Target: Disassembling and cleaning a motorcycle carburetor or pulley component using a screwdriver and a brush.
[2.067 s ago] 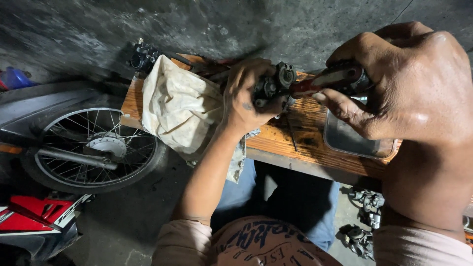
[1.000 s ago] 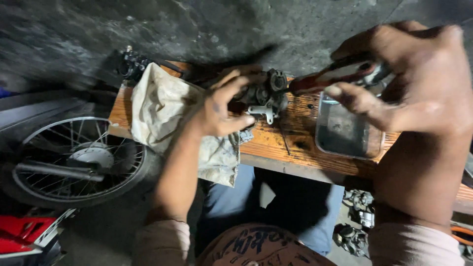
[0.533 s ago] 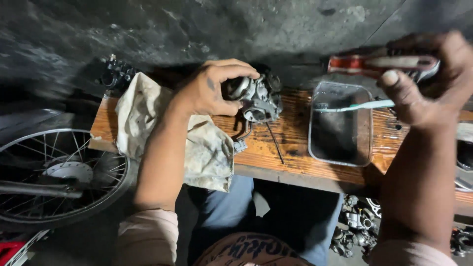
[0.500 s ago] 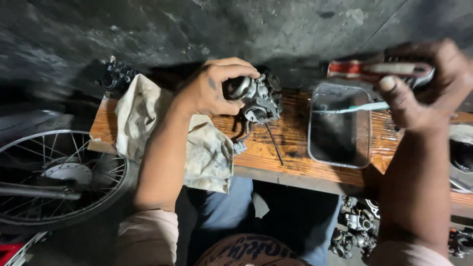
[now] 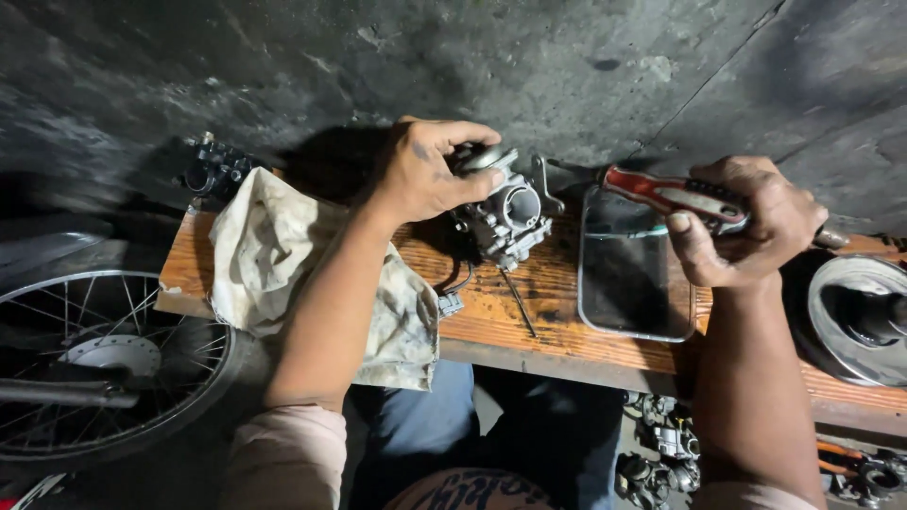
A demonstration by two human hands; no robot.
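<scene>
My left hand (image 5: 430, 175) grips a grey metal carburettor (image 5: 505, 215) and holds it upright on the wooden bench (image 5: 557, 321), its round bore facing me. A thin needle and a short wire hang down from the carburettor onto the wood. To the right, my right hand (image 5: 756, 227) is closed around a red-handled screwdriver (image 5: 661, 192) whose handle points left, over a rectangular metal tray (image 5: 635, 274). The two hands are well apart.
A dirty cream rag (image 5: 283, 255) lies on the bench under my left forearm. A dark engine part (image 5: 215, 167) sits at the back left. A round metal bowl (image 5: 864, 316) is at far right. A spoked wheel (image 5: 104, 364) stands lower left; several small parts (image 5: 661, 453) lie below.
My right hand has pulled the screwdriver away from the carburettor and off to the right. The left hand has set the carburettor lower on the bench. The view has shifted right.
</scene>
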